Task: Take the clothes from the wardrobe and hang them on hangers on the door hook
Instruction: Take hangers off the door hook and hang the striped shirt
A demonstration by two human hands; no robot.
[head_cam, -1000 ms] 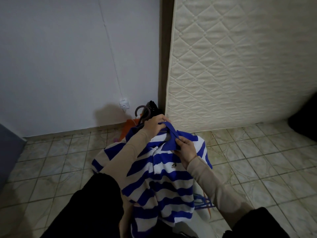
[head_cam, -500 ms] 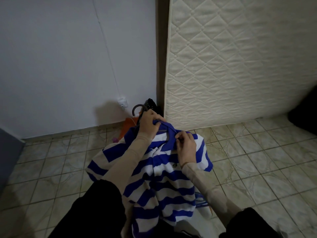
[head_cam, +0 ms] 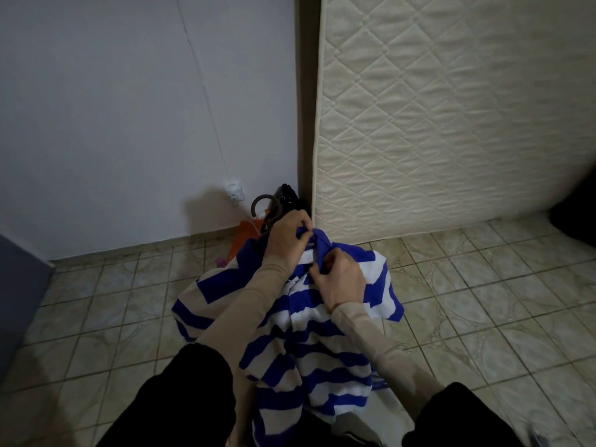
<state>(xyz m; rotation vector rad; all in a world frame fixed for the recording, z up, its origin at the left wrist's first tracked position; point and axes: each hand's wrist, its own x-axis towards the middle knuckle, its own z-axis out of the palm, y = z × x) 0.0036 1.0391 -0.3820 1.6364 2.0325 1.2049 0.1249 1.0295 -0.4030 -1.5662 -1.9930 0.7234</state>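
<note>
- Low over a tiled floor (head_cam: 483,317), I hold a blue-and-white striped polo shirt (head_cam: 309,346) in front of me at about waist height, its body hanging down between my arms.
- At left, my left hand (head_cam: 287,238) is clenched around the top of the collar (head_cam: 317,243) together with the neck of a dark hanger (head_cam: 267,209), whose curved hook stands up just beyond my knuckles; I judge this grip is there to keep shirt and hanger steady as one.
- At centre, the shirt shows broad blue and white bands, a solid blue collar, and one sleeve spread out to the left.
- At right, my right hand (head_cam: 342,279) pinches the placket just under the collar, apparently to settle or fasten the neck opening so the shirt sits square on the hanger.
- Behind, a wall socket (head_cam: 234,191) sits low on the grey wall, and a quilted mattress (head_cam: 451,117) leans upright at right.
- No door hook is in view; hanging up is, by my reckoning, not yet done.
</note>
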